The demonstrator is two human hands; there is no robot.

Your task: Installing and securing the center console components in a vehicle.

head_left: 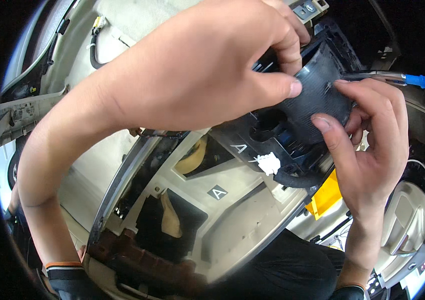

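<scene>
Against the upper part of the black housing (250, 142), the dark curved panel (318, 95) has its left edge pinched by the left hand (227, 65), its right edge grasped by the right hand (375, 132); the pale frame (235, 172) opens below the housing.

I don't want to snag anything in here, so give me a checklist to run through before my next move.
1. Left hand at the black textured panel: ok, thumb at its left edge.
2. Right hand at the panel: ok, thumb and index finger at its right side.
3. White plastic piece clear of both hands: ok, it sits below the panel, apart from them.
4. Blue-ended metal tool clear of the right hand: cannot tell, it shows close beside the index finger.
5. Back of the panel free of catches: cannot tell, it is hidden from this view.
</scene>
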